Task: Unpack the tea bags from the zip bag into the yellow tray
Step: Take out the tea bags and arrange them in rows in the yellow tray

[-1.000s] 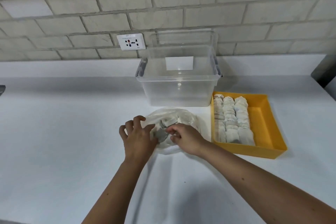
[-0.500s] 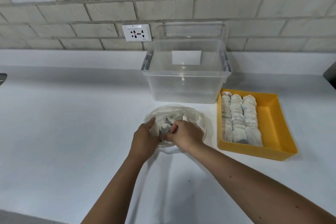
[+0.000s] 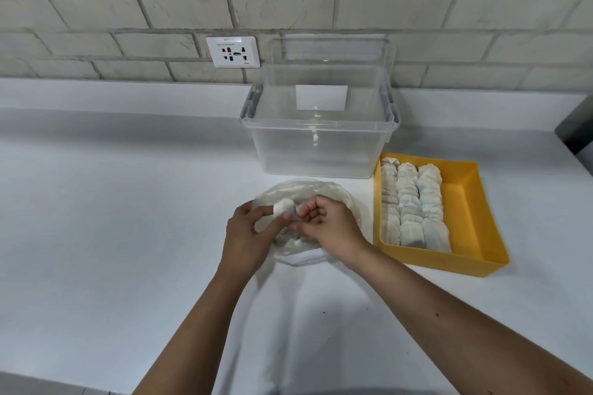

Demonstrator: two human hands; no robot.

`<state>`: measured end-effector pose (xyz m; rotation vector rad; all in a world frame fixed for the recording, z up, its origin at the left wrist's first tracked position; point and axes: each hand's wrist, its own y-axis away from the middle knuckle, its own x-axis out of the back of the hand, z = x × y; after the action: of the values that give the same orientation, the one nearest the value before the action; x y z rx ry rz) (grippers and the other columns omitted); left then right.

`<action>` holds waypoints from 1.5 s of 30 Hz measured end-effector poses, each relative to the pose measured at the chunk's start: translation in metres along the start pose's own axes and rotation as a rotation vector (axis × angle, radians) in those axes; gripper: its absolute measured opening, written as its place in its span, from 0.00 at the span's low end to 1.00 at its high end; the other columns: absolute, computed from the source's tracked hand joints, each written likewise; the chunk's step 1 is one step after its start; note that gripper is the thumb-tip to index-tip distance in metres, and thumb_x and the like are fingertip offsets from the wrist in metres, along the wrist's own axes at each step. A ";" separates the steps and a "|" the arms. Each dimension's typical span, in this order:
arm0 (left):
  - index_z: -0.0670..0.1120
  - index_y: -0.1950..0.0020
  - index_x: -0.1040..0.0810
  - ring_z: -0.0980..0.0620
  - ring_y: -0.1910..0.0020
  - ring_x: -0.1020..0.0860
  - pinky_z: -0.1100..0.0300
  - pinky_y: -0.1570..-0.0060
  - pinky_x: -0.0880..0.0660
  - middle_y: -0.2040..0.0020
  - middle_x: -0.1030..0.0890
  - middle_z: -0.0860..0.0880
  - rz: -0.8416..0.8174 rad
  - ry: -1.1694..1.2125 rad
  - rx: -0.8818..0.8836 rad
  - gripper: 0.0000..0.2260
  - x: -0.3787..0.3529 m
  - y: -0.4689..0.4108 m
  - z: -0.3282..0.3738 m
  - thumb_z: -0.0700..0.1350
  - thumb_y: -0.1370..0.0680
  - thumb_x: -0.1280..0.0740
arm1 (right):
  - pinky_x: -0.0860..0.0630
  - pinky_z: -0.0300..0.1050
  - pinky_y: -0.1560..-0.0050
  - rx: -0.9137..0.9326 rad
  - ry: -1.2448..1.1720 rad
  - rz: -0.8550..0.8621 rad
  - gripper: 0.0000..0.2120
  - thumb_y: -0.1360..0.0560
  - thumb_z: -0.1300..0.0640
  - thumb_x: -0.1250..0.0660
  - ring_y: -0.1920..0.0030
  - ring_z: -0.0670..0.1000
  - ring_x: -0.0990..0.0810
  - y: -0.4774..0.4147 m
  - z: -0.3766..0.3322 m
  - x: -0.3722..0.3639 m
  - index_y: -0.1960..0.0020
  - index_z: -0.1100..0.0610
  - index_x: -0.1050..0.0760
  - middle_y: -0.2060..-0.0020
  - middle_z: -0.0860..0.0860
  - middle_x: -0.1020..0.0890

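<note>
I see the zip bag (image 3: 308,191) lying on the counter (image 3: 128,218), just beside the yellow tray (image 3: 475,212), on its left side. Both my grips are at the bag's open mouth. The left grip (image 3: 247,234) has its thumb and fingers curled round the soft plastic edge and holds it up. The right grip (image 3: 327,224) has its fingers curled in at the mouth. One white tea bag (image 3: 284,206) peeks out between the two grips and touches the left fingertips. I cannot tell if the right grip has hold of it, or of anything.

The yellow tray already holds three neat rows of tea bags (image 3: 414,205) on its left side. Its right side is bare. Pale lumps show inside the zip bag, so I think the job is only partly done.

The step now, I think, is to pull a tea bag out. To do it well, I would hold the plastic edge firm with the left grip, so the mouth is wide. I would pinch the tea bag softly, because thin paper can tear and spill. I would lift it out slowly, so it does not catch on the zip strip or drag the whole bag along. Then I would lay it flat in the bare part of the tray, right next to the rows. The clear box (image 3: 321,151) stands just behind the tray, so I would move low and not bump it.
</note>
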<state>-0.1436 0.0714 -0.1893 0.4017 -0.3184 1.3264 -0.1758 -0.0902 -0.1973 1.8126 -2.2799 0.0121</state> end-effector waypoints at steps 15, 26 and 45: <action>0.49 0.55 0.17 0.62 0.60 0.19 0.73 0.63 0.29 0.61 0.15 0.58 0.238 -0.025 -0.074 0.04 0.028 0.008 0.017 0.49 0.24 0.26 | 0.25 0.44 0.53 0.146 0.876 -0.046 0.14 0.31 0.45 0.29 0.49 0.51 0.20 -0.022 0.015 -0.022 0.48 0.49 0.22 0.44 0.45 0.24; 0.52 0.56 0.14 0.54 0.61 0.16 0.65 0.56 0.21 0.63 0.14 0.53 0.158 0.248 0.107 0.04 0.033 0.027 0.024 0.45 0.23 0.28 | 0.28 0.33 0.59 -0.010 -0.047 0.030 0.04 0.24 0.57 0.30 0.64 0.43 0.24 0.046 -0.007 0.008 0.56 0.57 0.19 0.66 0.45 0.20; 0.40 0.48 0.14 0.45 0.55 0.13 0.59 0.54 0.17 0.56 0.13 0.41 -0.189 0.575 0.303 0.12 0.000 0.080 0.041 0.48 0.23 0.31 | 0.26 0.41 0.62 -0.204 -0.334 0.070 0.03 0.26 0.60 0.29 0.69 0.47 0.26 0.099 -0.009 0.011 0.54 0.59 0.21 0.68 0.51 0.19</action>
<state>-0.2221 0.0676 -0.1447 0.2765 0.3956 1.2456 -0.2723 -0.0765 -0.1730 1.7357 -2.4529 -0.5291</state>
